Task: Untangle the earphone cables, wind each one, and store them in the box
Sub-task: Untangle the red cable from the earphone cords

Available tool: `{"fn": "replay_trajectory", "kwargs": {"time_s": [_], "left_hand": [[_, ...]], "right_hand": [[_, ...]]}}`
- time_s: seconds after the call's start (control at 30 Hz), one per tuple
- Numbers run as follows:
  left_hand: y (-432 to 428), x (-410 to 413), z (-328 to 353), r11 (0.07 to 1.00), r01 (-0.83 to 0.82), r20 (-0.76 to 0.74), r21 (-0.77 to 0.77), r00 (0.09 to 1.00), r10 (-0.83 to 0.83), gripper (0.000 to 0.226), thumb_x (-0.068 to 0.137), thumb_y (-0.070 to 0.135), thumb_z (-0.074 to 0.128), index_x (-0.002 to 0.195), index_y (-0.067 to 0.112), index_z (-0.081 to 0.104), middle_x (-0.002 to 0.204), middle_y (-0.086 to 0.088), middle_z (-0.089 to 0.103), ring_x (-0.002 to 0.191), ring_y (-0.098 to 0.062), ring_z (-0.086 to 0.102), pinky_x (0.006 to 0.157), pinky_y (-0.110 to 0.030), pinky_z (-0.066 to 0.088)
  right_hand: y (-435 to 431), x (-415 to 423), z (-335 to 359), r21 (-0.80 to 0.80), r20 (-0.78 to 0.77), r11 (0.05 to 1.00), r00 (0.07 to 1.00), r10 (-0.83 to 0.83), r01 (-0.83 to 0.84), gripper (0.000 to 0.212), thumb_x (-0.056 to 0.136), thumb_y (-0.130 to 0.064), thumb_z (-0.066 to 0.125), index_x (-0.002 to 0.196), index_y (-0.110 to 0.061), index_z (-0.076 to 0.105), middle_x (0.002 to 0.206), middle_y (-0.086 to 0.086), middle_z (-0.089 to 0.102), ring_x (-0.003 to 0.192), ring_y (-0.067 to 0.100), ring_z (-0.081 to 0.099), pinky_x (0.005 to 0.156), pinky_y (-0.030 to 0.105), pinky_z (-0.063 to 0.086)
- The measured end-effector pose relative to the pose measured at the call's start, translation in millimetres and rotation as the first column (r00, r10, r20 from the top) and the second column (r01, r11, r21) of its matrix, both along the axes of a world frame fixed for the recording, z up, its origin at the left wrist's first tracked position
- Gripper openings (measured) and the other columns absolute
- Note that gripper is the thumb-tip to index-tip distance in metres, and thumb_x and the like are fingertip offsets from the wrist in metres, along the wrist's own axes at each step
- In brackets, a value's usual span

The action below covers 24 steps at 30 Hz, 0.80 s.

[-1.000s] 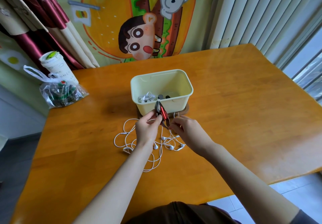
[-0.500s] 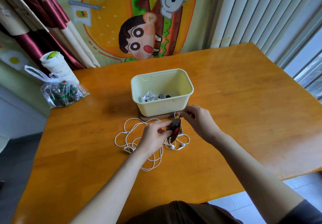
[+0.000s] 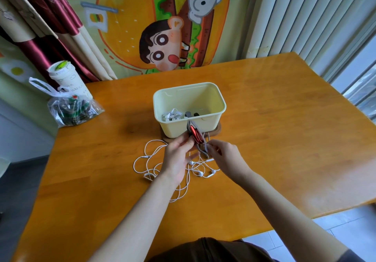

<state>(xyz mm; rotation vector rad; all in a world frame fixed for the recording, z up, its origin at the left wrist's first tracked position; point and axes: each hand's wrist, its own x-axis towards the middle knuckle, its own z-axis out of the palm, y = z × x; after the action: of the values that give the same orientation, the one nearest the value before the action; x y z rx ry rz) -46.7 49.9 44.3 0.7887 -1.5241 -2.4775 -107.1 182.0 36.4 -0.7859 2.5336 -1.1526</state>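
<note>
A: What is seen at the left edge of the table (image 3: 284, 139)?

B: A knotted plastic bag (image 3: 73, 109) of dark items is seen there, and a lidded paper cup (image 3: 65, 78) is stood just behind it.

A: And further in?

B: A tangle of white earphone cables (image 3: 151, 160) is spread loose on the wood, partly covered by the left hand (image 3: 179, 160).

A: How is that hand occupied?

B: A wound red-and-grey earphone (image 3: 195, 135) is pinched at its lower end by the fingertips. It is held upright off the table, against the near wall of the box.

A: And the box itself?

B: The cream box (image 3: 175, 128) is set on a wooden base (image 3: 218, 129) at mid-table. A wound white earphone (image 3: 172, 116) is laid at the left of its floor, with a dark item (image 3: 190, 114) beside it; what that item is cannot be told.

A: What is done on the right?

B: The grey tail of the red-and-grey earphone is nipped between thumb and forefinger of the right hand (image 3: 225, 158), just beside the coil and above the loose white earbuds.
</note>
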Motion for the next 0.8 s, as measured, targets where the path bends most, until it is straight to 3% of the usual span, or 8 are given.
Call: {"fn": "replay_trajectory", "kwargs": {"time_s": [0.13, 0.27, 0.43, 0.53, 0.6, 0.7, 0.8], "left_hand": [[-4.4, -2.0, -3.9, 0.988, -0.145, 0.092, -0.053, 0.985, 0.149, 0.031, 0.092, 0.012, 0.06, 0.122, 0.014, 0.064, 0.113, -0.009, 0.069, 0.102, -0.023, 0.064, 0.072, -0.033, 0.054], [-4.8, -3.6, -1.6, 0.972, -0.217, 0.131, -0.092, 0.965, 0.228, 0.03, 0.091, 0.013, 0.062, 0.12, 0.012, 0.065, 0.111, -0.008, 0.069, 0.102, -0.022, 0.065, 0.075, -0.032, 0.056], [-7.1, 1.4, -7.0, 0.931, -0.146, 0.142, -0.336, 0.969, 0.203, 0.032, 0.09, 0.015, 0.064, 0.121, 0.013, 0.065, 0.111, -0.003, 0.069, 0.102, -0.018, 0.065, 0.081, -0.03, 0.056], [-5.4, 4.8, -9.0, 0.889, -0.087, 0.132, -0.449, 0.978, 0.163, 0.031, 0.09, 0.014, 0.064, 0.121, 0.014, 0.065, 0.101, 0.003, 0.068, 0.097, -0.015, 0.066, 0.08, -0.03, 0.057], [-5.8, 4.1, -6.7, 0.941, -0.133, 0.155, -0.311, 0.97, 0.188, 0.025, 0.091, 0.015, 0.063, 0.116, 0.013, 0.067, 0.099, -0.004, 0.07, 0.089, -0.019, 0.068, 0.067, -0.029, 0.059], [-9.9, -0.8, 0.4, 0.962, -0.266, 0.213, 0.058, 0.945, 0.249, 0.02, 0.091, 0.015, 0.062, 0.109, 0.006, 0.067, 0.098, -0.014, 0.069, 0.081, -0.024, 0.069, 0.058, -0.029, 0.057], [-10.0, -3.8, 2.4, 0.943, -0.3, 0.237, 0.144, 0.936, 0.261, 0.019, 0.092, 0.016, 0.062, 0.104, 0.003, 0.066, 0.091, -0.014, 0.068, 0.071, -0.022, 0.069, 0.057, -0.028, 0.057]], "right_hand": [[1.5, 3.8, 2.9, 0.049, -0.095, 0.997, 0.993, 0.068, -0.064, 0.019, 0.095, -0.018, 0.052, 0.094, -0.013, 0.07, 0.084, -0.001, 0.06, 0.073, 0.017, 0.057, 0.065, 0.029, 0.046], [-1.1, 9.2, 9.1, 0.104, -0.212, 0.985, 0.965, 0.155, -0.136, 0.02, 0.096, -0.019, 0.052, 0.1, -0.011, 0.07, 0.088, 0.0, 0.057, 0.073, 0.019, 0.056, 0.065, 0.035, 0.048], [-1.3, 12.7, 16.7, 0.125, -0.287, 0.977, 0.937, 0.2, -0.17, 0.019, 0.095, -0.018, 0.053, 0.099, -0.011, 0.071, 0.086, 0.002, 0.058, 0.071, 0.018, 0.056, 0.062, 0.032, 0.049], [-0.8, 12.6, 22.8, 0.115, -0.298, 0.979, 0.934, 0.198, -0.171, 0.017, 0.094, -0.017, 0.055, 0.096, -0.011, 0.071, 0.085, 0.0, 0.059, 0.071, 0.016, 0.056, 0.061, 0.028, 0.049], [-0.4, 13.2, 22.9, 0.087, -0.288, 0.983, 0.94, 0.181, -0.162, 0.017, 0.094, -0.016, 0.056, 0.095, -0.01, 0.072, 0.084, -0.004, 0.056, 0.07, 0.013, 0.055, 0.06, 0.024, 0.046], [2.5, 13.9, 15.9, 0.083, -0.282, 0.99, 0.95, 0.133, -0.115, 0.019, 0.094, -0.016, 0.055, 0.094, -0.008, 0.072, 0.082, -0.008, 0.051, 0.068, 0.012, 0.052, 0.059, 0.024, 0.045], [3.7, 16.0, 8.9, 0.108, -0.291, 0.987, 0.946, 0.145, -0.119, 0.02, 0.094, -0.018, 0.055, 0.096, -0.009, 0.072, 0.082, -0.005, 0.054, 0.067, 0.016, 0.054, 0.057, 0.028, 0.046]]}}
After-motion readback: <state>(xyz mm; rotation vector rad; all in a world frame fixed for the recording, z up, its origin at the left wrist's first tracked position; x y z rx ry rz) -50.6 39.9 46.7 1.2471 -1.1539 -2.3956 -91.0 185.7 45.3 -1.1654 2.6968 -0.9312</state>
